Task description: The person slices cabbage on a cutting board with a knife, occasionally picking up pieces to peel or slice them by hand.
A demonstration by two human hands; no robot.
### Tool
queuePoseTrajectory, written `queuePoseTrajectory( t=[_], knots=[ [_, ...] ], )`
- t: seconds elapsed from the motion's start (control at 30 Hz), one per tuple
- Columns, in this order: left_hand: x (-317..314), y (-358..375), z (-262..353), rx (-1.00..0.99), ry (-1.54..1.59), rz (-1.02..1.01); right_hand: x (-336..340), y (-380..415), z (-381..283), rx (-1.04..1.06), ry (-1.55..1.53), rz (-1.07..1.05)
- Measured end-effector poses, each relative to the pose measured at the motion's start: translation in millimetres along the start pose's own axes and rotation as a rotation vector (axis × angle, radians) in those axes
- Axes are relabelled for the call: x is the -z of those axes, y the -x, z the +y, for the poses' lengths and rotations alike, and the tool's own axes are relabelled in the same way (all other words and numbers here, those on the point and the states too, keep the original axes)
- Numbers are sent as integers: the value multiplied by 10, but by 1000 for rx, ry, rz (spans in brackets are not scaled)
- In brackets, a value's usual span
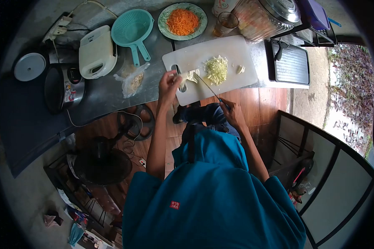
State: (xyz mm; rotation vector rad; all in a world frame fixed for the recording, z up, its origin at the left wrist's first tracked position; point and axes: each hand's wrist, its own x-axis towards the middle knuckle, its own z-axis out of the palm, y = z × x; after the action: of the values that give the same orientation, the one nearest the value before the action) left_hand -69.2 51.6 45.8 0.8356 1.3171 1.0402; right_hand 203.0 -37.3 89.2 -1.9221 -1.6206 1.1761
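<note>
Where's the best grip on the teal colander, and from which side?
Judging by shape, take the colander by its long handle. The handle sticks out from the bowl toward the counter's near edge, on the person's side, with bare counter around its end. Come in from that edge and wrap the handle; the bowl is wide and round, harder to hold with one hand.

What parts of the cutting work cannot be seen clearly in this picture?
Head view only:
- Knife handle: hidden inside the right hand.
- Cabbage piece: partly covered by the left hand; where the fingers touch it is too small to tell.
- Pale bits on the cutting board: too small to identify.
</note>
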Motion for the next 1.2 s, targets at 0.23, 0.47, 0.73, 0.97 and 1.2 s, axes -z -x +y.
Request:
queuePoseTrajectory(
  t=[0.23,0.47,0.73,0.97,1.2],
  knots=[
    [-560,-507,234,-561,-683,117,-34,232,53,-76,-167,54],
    [-803,-824,24,-760,-827,-43,-86,376,98,-146,-299,119],
    [-253,-278,-205,-733,-1052,-232,-205,357,158,-185,-219,68],
    [-293,-215,-377,-837,-991,-189,-129,355,61,-219,-253,20],
    [-391,-93,-368,-815,-924,-112,-166,367,124,-214,-290,23]
  ],
)
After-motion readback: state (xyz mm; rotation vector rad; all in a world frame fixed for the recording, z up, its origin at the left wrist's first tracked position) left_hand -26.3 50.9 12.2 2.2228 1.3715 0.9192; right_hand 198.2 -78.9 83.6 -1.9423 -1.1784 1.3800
